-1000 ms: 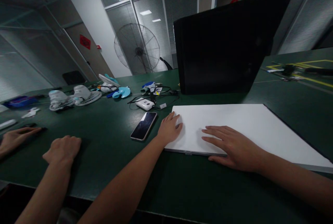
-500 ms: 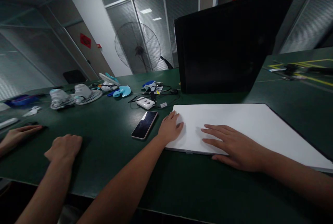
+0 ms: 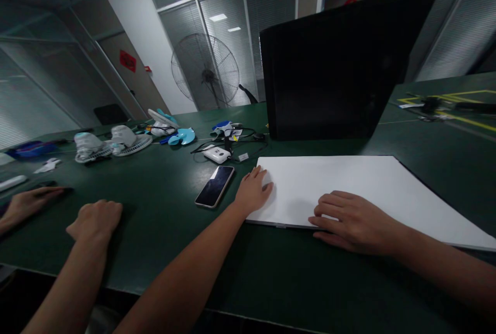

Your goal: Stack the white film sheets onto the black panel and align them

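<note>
A flat white panel (image 3: 372,184) with a dark right edge lies on the green table in front of me. My left hand (image 3: 253,189) rests on its left side, fingers stretched out and lying on the surface near the edge. At the panel's front edge is my right hand (image 3: 351,223), its fingers bent downward with small gaps between them and the thumb below the edge. Neither hand shows anything held. Close to my left wrist, a smartphone (image 3: 215,186) lies screen up on the table.
A big black panel (image 3: 329,75) stands upright behind the white one. Left of it lie a white device (image 3: 217,153) with cables, light-blue fan blades (image 3: 182,136) and white fan parts (image 3: 124,140). Another person's fist (image 3: 96,217) and second hand (image 3: 33,202) rest at the left.
My right hand's fingers have curled in from a spread pose and drawn slightly right along the front edge. The left hand stays where it was.
</note>
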`<state>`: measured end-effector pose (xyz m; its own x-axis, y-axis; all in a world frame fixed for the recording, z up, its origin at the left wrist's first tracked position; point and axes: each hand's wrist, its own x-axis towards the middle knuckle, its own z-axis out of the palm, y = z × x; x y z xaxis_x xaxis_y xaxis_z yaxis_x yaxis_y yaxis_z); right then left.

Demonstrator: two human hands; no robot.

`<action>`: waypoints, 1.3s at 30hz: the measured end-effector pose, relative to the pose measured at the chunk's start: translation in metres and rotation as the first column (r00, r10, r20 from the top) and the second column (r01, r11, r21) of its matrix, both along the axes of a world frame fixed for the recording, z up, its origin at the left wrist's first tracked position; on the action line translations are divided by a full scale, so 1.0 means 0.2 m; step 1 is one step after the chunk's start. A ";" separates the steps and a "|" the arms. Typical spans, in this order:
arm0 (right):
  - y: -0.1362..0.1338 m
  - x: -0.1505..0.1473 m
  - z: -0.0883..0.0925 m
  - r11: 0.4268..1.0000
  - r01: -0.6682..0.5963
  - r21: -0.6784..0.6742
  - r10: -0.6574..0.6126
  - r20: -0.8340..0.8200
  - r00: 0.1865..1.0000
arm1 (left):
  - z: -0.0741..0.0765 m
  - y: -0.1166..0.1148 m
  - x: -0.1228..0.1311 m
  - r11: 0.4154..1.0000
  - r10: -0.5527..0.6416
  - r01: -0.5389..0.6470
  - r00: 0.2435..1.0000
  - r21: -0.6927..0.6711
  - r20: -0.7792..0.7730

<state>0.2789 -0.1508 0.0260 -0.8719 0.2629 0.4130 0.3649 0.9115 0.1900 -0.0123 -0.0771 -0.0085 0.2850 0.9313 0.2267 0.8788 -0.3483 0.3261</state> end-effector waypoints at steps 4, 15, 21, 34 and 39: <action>-0.02 -0.01 0.00 0.996 -0.024 0.083 0.026 -0.022 0.999 | 0.00 0.00 0.00 1.000 0.000 0.001 0.999 -0.005 0.044; -0.07 -0.01 0.10 0.931 -0.144 0.336 0.155 -0.004 0.988 | -0.05 0.17 -0.11 0.998 0.009 0.011 0.949 -0.062 0.315; -0.03 0.10 0.11 0.903 -0.146 0.403 0.140 0.045 0.989 | 0.00 0.17 -0.20 0.983 -0.158 0.179 0.923 -0.029 0.352; 0.01 0.23 0.23 0.886 0.036 0.462 -0.001 -0.075 0.997 | 0.07 0.13 -0.18 0.937 -0.343 0.321 0.917 0.136 0.204; -0.01 0.31 0.20 0.891 0.157 0.426 -0.143 -0.066 0.988 | 0.09 0.09 -0.10 0.944 -0.321 0.304 0.937 0.127 0.138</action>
